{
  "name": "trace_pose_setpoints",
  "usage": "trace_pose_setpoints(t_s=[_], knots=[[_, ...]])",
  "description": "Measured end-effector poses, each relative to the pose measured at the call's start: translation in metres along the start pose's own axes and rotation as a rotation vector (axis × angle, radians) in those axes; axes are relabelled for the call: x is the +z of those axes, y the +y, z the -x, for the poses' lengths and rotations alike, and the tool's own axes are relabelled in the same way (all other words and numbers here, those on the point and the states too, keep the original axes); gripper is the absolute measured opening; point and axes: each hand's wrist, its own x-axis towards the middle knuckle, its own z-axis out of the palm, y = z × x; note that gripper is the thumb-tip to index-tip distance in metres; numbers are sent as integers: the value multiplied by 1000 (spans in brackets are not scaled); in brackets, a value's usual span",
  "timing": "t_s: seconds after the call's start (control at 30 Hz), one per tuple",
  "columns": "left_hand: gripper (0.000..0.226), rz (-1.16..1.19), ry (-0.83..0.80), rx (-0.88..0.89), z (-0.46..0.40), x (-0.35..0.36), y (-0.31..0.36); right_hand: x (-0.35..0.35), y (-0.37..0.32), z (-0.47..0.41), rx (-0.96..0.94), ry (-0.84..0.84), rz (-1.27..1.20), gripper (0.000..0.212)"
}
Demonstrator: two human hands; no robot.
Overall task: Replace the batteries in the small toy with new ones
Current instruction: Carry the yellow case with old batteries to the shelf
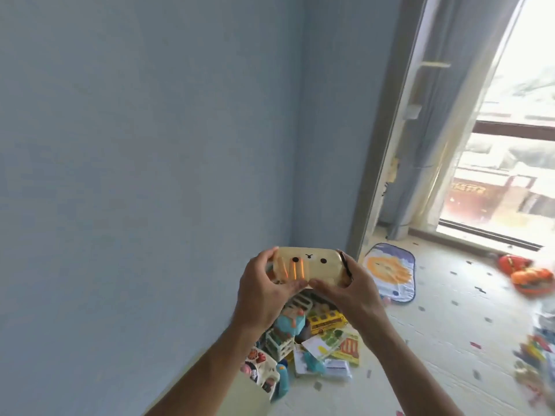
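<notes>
I hold a small cream-yellow toy up at chest height in front of the blue wall. Two black dot eyes and a small mouth mark its face, and orange bars glow on its left part. My left hand grips its left end, thumb under the lower edge. My right hand grips the right end, where a dark strap hangs over my fingers. Both thumbs meet below the toy. No batteries are visible.
Below my hands a heap of toys lies on the floor by the wall: a yellow bus, a teal figure, white racks and cards. A lion mat and orange toys lie near the bright glass door.
</notes>
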Motion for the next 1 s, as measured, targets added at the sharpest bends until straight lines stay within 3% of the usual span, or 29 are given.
trace_pose_setpoints(t_s=[0.1, 0.17, 0.23, 0.37, 0.57, 0.9, 1.0], knots=[[91, 17, -98, 55, -17, 72, 46, -80, 12, -15, -5, 89, 35, 82], [92, 41, -159, 64, -28, 123, 74, -133, 21, -25, -12, 135, 24, 60], [89, 74, -215, 55, -39, 176, 100, -186, 36, -40, -20, 170, 22, 51], [82, 140, -328, 66, -64, 279, 151, -285, 74, -77, -9, 249, 50, 51], [91, 163, -386, 78, -110, 417, 203, -404, 133, -142, 20, 346, 50, 54], [80, 221, -426, 138, -256, 601, 240, -526, 204, -317, -36, 409, 107, 51], [86, 239, -441, 145, -321, 661, 245, -557, 228, -389, -30, 428, 98, 51]])
